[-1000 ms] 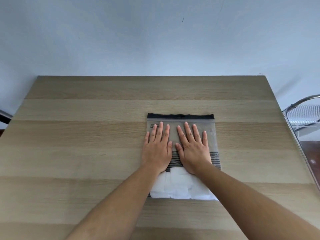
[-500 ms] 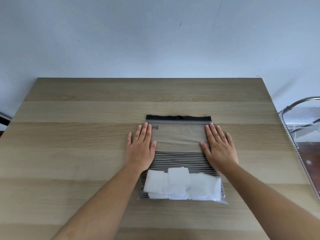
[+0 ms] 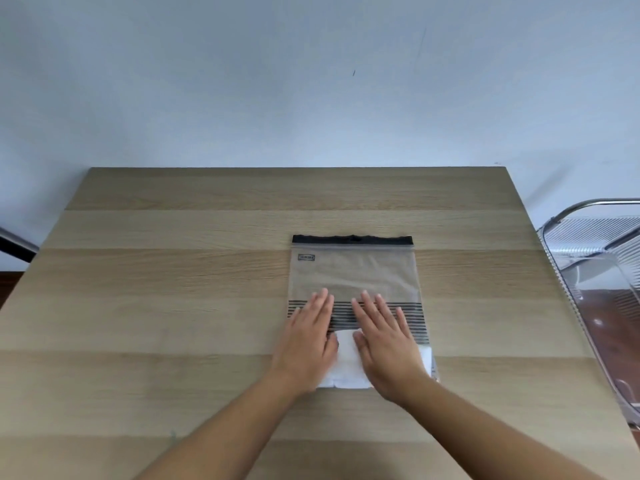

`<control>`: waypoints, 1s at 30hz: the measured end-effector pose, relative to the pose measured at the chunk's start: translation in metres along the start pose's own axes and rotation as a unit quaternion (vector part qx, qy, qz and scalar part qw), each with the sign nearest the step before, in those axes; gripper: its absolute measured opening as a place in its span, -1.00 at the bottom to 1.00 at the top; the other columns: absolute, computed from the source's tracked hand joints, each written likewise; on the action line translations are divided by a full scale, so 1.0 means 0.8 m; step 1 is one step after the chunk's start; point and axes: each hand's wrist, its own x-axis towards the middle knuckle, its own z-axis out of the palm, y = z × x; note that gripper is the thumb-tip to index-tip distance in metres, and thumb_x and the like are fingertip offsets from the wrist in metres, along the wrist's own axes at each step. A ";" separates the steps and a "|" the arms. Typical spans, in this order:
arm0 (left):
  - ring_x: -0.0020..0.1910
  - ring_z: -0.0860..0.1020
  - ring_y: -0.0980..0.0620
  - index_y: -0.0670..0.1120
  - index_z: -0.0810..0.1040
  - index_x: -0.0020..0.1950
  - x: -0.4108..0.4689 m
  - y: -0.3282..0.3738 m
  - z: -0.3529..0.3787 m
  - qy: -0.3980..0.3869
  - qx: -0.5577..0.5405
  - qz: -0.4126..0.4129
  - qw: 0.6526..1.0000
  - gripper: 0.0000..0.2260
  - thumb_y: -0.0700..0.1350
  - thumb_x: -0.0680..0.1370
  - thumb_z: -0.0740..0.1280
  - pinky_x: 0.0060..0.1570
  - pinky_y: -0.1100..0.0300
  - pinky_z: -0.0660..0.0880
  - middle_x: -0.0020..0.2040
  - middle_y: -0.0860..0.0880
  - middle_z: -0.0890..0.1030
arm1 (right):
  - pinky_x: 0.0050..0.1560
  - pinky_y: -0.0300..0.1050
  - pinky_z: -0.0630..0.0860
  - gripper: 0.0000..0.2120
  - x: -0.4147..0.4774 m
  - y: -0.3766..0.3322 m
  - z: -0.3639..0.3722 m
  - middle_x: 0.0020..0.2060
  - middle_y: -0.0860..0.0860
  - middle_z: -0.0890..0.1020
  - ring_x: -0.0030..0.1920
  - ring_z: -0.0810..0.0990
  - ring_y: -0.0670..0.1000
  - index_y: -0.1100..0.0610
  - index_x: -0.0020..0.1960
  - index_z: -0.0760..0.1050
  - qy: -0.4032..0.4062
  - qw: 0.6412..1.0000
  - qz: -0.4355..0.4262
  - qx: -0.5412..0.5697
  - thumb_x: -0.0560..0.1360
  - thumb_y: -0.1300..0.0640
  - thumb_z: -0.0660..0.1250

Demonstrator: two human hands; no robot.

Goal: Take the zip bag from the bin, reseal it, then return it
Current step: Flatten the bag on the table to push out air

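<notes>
Zip bag (image 3: 353,275) lies flat at counter (image 3: 173,306) centre, black zip strip (image 3: 352,239) at 12 o'clock, white pads (image 3: 346,365) inside at 6. Left hand (image 3: 306,344) and right hand (image 3: 384,344) rest palm-down on it, fingers extended, slightly spread, grasping nothing. Clear bin (image 3: 595,271) at 3 o'clock, off the counter edge.

Zip bag (image 3: 353,275) flat on table (image 3: 173,306), both hands on its near half; bin (image 3: 595,271) right of table
</notes>
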 end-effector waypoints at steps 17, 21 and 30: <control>0.48 -0.23 0.17 -0.01 -0.18 0.52 -0.021 -0.015 0.035 0.010 0.064 -0.001 0.998 -0.37 0.24 0.51 -0.20 0.46 0.16 -0.22 0.54 0.08 -0.15 | 0.48 -0.06 -0.36 -0.36 -0.012 0.037 0.024 0.47 -0.17 -0.22 0.47 -0.33 -0.14 -0.03 0.46 -0.32 0.014 0.998 0.006 -0.067 0.47 -0.30 -0.35; 0.47 -0.30 0.17 0.00 -0.27 0.49 -0.025 -0.032 0.028 -0.004 0.073 -0.012 0.997 -0.32 0.31 0.49 -0.17 0.44 0.16 -0.30 0.50 0.12 -0.24 | 0.44 -0.13 -0.43 -0.35 -0.023 0.074 0.013 0.49 -0.15 -0.22 0.48 -0.32 -0.14 -0.04 0.46 -0.34 0.016 0.997 0.017 -0.077 0.46 -0.30 -0.35; 0.53 -0.08 0.12 0.02 -0.09 0.54 -0.016 -0.031 0.006 0.044 0.006 -0.027 0.999 -0.28 0.33 0.46 -0.09 0.47 0.14 -0.15 0.56 0.07 -0.10 | 0.52 -0.09 -0.18 -0.37 -0.016 0.094 -0.023 0.50 -0.07 -0.25 0.52 -0.26 -0.08 -0.06 0.53 -0.12 0.081 0.996 0.042 0.012 0.53 -0.27 -0.21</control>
